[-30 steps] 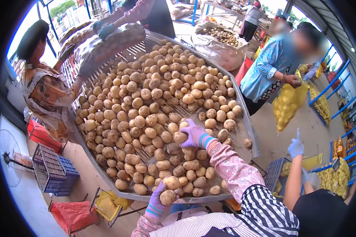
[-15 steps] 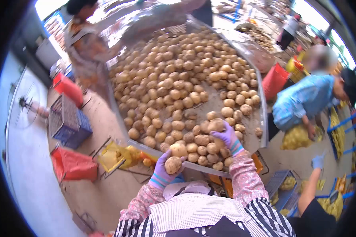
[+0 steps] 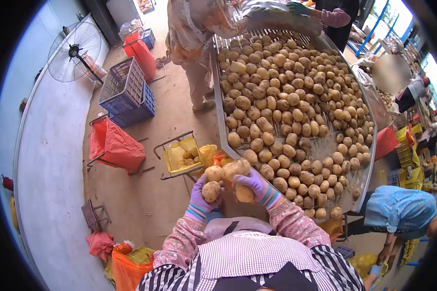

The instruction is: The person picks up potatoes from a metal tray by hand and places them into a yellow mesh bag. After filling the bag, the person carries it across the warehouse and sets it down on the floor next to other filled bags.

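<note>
- While both gloved hands are closed on potatoes just off the near left corner of the sorting table (image 3: 219,121), the load looks top-heavy. The left hand (image 3: 198,198) grips the left-hand potato (image 3: 211,191), the right hand (image 3: 260,186) wraps the right-hand potato (image 3: 244,194), and the top potatoes (image 3: 224,171) rest loosely between them.
- Those top potatoes could roll off. They would likely hit the dirt floor (image 3: 179,111), not the yellow bag (image 3: 182,156) just beside.
- The potato heap (image 3: 286,97) crowds the table's low near edge, so a sleeve brushing it might push some over.
- Open floor lies along the table's left edge, out to the red bag (image 3: 115,145) and blue crates (image 3: 126,92).
- A co-worker (image 3: 192,43) stands at the far left corner. A person in blue (image 3: 398,211) bends near the right corner.
</note>
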The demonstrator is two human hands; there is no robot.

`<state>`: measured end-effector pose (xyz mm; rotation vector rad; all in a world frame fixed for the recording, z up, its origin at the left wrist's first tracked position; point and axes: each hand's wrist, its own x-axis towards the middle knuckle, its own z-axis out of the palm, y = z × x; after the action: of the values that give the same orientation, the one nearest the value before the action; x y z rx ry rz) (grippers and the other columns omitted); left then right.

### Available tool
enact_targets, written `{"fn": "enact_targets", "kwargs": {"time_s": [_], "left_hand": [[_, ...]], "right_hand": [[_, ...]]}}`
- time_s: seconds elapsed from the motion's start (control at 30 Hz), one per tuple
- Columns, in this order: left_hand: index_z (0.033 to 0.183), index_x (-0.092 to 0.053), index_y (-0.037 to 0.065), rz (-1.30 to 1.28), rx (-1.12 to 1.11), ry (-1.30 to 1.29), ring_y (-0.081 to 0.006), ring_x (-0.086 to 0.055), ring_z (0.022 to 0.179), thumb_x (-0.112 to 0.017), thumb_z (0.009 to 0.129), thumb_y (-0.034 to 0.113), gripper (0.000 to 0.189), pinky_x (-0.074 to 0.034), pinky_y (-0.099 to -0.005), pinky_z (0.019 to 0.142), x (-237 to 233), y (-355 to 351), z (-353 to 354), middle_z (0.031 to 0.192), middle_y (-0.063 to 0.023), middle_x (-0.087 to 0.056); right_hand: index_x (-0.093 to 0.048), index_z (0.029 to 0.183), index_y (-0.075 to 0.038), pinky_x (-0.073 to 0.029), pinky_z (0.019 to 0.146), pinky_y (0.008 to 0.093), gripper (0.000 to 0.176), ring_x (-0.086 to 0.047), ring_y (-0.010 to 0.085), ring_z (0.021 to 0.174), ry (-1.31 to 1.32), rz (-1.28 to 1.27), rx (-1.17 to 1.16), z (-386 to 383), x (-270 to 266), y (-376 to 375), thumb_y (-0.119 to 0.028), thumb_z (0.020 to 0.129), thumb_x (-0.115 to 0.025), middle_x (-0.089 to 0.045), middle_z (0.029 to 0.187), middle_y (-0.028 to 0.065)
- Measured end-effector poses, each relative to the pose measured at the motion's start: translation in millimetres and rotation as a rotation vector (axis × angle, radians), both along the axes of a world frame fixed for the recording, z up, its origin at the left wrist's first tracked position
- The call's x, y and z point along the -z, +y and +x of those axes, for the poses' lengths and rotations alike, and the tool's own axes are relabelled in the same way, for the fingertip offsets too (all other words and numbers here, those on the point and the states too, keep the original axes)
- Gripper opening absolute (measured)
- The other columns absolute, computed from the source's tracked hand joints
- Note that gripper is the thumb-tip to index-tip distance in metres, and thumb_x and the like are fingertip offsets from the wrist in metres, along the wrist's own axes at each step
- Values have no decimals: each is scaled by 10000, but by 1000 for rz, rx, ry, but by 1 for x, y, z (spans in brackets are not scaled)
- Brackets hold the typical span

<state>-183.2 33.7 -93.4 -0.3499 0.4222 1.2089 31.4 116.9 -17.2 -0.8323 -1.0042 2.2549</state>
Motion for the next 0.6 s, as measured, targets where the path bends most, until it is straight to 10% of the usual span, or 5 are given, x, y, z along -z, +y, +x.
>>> {"fn": "enact_targets", "kwargs": {"time_s": [0.43, 0.6], "left_hand": [[1439, -503, 130, -230, 122, 805, -346, -571, 1281, -586, 1031, 367, 480, -534, -533, 1028, 78, 43, -203, 1455, -132, -551], [1435, -499, 110, -269, 123, 608, -331, -591, 1231, -574, 1030, 391, 499, -548, -503, 976, 119, 22, -212, 1436, -138, -560]], "right_hand": [[-313, 1573, -124, -527, 999, 524, 785, -604, 340, 1224, -368, -353, 127, -209, 117, 41, -459, 971, -690, -525, 1450, 120], [-382, 1534, -42, -551, 949, 363, 717, -641, 233, 1156, -389, -175, 106, -143, 111, 13, -377, 984, -698, -555, 1417, 149]]}}
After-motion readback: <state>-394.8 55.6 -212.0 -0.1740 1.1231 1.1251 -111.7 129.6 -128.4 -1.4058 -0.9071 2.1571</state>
